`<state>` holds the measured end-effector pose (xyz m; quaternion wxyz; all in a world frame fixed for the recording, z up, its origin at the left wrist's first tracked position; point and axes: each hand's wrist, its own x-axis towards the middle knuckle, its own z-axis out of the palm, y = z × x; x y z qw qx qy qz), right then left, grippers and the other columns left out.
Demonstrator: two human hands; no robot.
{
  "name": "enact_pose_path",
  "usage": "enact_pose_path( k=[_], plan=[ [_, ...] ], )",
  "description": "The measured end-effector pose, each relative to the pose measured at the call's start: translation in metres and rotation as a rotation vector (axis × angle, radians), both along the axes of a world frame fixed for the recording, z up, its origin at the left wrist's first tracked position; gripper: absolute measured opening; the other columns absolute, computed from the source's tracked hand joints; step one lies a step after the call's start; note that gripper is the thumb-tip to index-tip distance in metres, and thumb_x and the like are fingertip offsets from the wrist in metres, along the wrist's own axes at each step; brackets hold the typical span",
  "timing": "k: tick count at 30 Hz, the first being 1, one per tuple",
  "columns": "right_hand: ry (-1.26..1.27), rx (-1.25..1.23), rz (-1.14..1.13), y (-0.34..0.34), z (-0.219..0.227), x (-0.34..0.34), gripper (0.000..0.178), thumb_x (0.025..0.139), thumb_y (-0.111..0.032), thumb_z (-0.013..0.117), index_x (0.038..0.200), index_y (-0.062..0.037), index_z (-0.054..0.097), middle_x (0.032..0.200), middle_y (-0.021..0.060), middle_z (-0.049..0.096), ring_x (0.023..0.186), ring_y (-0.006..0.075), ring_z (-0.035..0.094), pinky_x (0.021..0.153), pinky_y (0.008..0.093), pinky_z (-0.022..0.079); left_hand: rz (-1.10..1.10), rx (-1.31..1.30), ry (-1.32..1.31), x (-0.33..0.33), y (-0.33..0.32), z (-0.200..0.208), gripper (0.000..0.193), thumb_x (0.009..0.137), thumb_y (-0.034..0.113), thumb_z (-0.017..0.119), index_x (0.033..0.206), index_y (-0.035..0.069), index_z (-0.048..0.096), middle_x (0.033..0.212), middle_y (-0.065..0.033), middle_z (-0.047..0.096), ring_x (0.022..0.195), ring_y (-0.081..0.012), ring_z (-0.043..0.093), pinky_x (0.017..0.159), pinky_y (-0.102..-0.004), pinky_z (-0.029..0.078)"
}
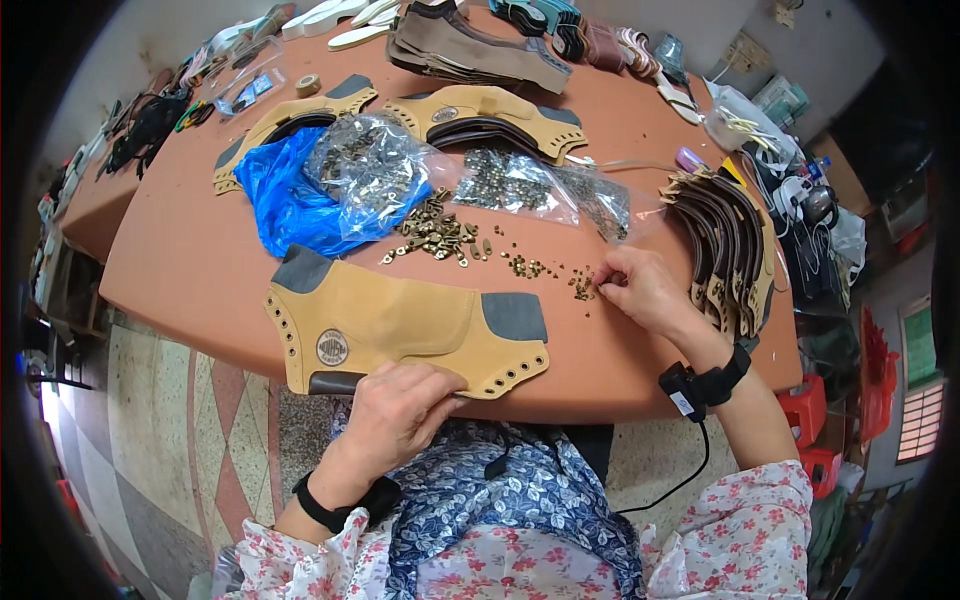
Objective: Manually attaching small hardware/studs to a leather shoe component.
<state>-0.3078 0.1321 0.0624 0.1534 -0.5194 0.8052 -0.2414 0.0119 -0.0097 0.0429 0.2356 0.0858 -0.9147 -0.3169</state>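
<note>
A tan leather boot upper (390,322) with grey patches and a round badge lies flat at the near edge of the orange table (180,262). My left hand (400,408) rests on its near edge, fingers curled over the leather. My right hand (640,288) reaches to a small scatter of brass eyelets (580,288) and pinches at them with its fingertips. A larger heap of brass hooks (436,232) lies just beyond the upper.
Clear bags of metal fittings (520,182) and a blue plastic bag (290,200) sit mid-table. More tan uppers (490,112) lie behind, a fanned stack of cut uppers (730,240) at right, brown pieces (470,45) at back. Red stools (810,405) stand right.
</note>
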Motion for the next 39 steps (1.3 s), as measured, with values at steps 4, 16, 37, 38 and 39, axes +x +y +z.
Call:
enact_pose_path(
  k=[4,16,37,38,39],
  plan=[
    [0.173,0.003,0.086,-0.001,0.005,-0.002,0.008,0.077,-0.003,0.069,0.084,0.0021,0.068,0.085,0.0209,0.067,0.079,0.0362,0.066,0.07,0.0432,0.052,-0.006,0.007,0.011,0.0,-0.001,-0.006,0.019,0.08,0.008,0.077,0.098,0.009,0.07,0.087,-0.0078,0.07,0.082,-0.028,0.068,0.07,-0.0381,0.05],
    [0.313,0.018,0.124,-0.079,0.038,0.002,0.019,0.087,-0.015,0.068,0.099,-0.0005,0.07,0.095,0.019,0.069,0.093,0.0355,0.067,0.081,0.0438,0.052,-0.051,0.008,0.017,0.003,-0.004,-0.007,0.022,0.079,0.01,0.078,0.1,0.009,0.07,0.093,-0.0058,0.071,0.086,-0.0267,0.07,0.072,-0.0379,0.052],
    [0.682,0.175,0.142,-0.142,-0.005,-0.067,0.022,0.091,-0.017,0.062,0.085,0.0033,0.066,0.08,0.0242,0.067,0.079,0.0415,0.067,0.073,0.0497,0.053,-0.07,-0.011,0.021,0.003,-0.007,-0.009,0.02,0.083,0.017,0.078,0.099,0.009,0.068,0.093,-0.0021,0.07,0.082,-0.0219,0.069,0.071,-0.0344,0.051],
    [0.652,0.053,0.112,-0.138,-0.007,-0.068,0.022,0.091,-0.017,0.063,0.083,0.0035,0.066,0.076,0.0242,0.066,0.075,0.0401,0.067,0.071,0.0474,0.053,-0.068,-0.001,0.014,0.003,-0.007,-0.009,0.021,0.082,0.016,0.078,0.1,0.009,0.069,0.094,-0.0031,0.071,0.083,-0.0228,0.069,0.071,-0.035,0.052],
    [0.622,-0.067,0.08,-0.136,-0.005,-0.067,0.021,0.091,-0.016,0.064,0.082,0.0037,0.066,0.072,0.0242,0.064,0.072,0.0387,0.067,0.069,0.0452,0.054,-0.068,0.009,0.009,0.003,-0.006,-0.009,0.022,0.081,0.015,0.078,0.101,0.01,0.07,0.095,-0.004,0.071,0.083,-0.0238,0.069,0.072,-0.0355,0.052]
  ],
)
